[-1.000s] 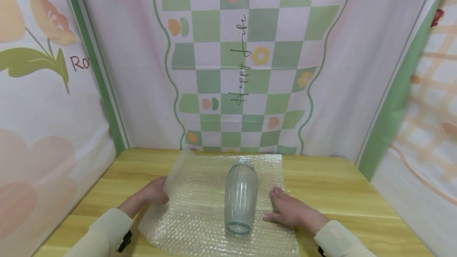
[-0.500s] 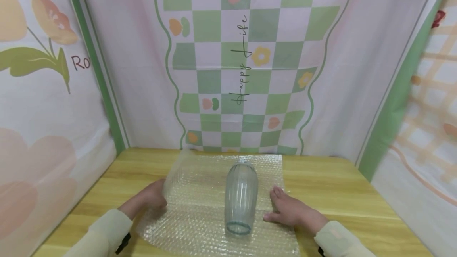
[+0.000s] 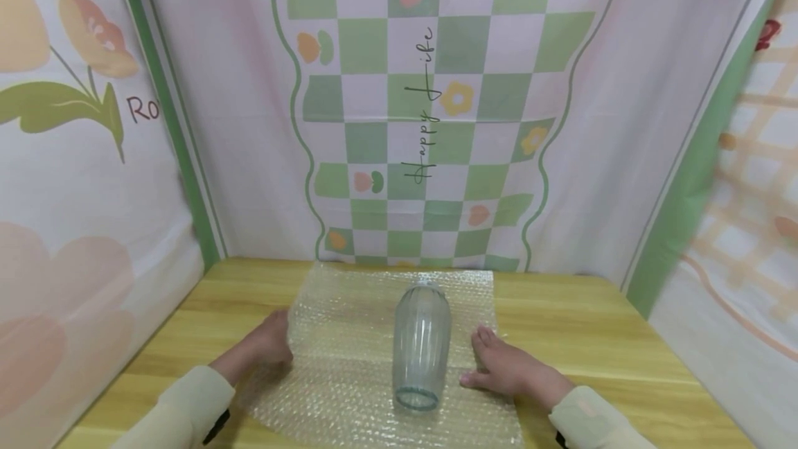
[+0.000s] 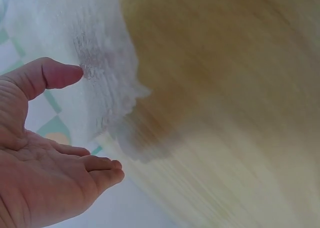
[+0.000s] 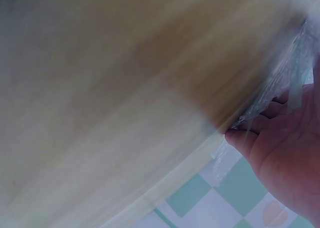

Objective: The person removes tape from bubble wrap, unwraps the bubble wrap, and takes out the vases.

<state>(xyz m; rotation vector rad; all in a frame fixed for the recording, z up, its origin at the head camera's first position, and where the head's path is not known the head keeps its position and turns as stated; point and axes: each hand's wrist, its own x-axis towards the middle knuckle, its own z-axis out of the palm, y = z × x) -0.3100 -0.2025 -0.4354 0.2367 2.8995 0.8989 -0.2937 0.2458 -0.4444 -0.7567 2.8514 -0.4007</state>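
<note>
A ribbed clear glass vase (image 3: 421,348) lies on its side on a sheet of bubble wrap (image 3: 349,359), its thick base toward me. At the sheet's left edge is my left hand (image 3: 271,339). The left wrist view shows that hand (image 4: 55,168) with thumb and fingers spread apart, the thumb tip right at the wrap (image 4: 102,62). My right hand (image 3: 506,364) rests on the sheet's right edge, to the right of the vase, fingers extended. In the right wrist view its fingertips overlap the wrap's edge (image 5: 280,87).
The wooden table (image 3: 580,324) extends past the sheet on both sides. Behind it hangs a green-and-white checked cloth (image 3: 408,144). Printed cloth panels (image 3: 68,227) close in the left and right sides.
The raised left edge of the bubble wrap has come down and lies flatter, my left hand staying beside it. The vase and my right hand have not moved.
</note>
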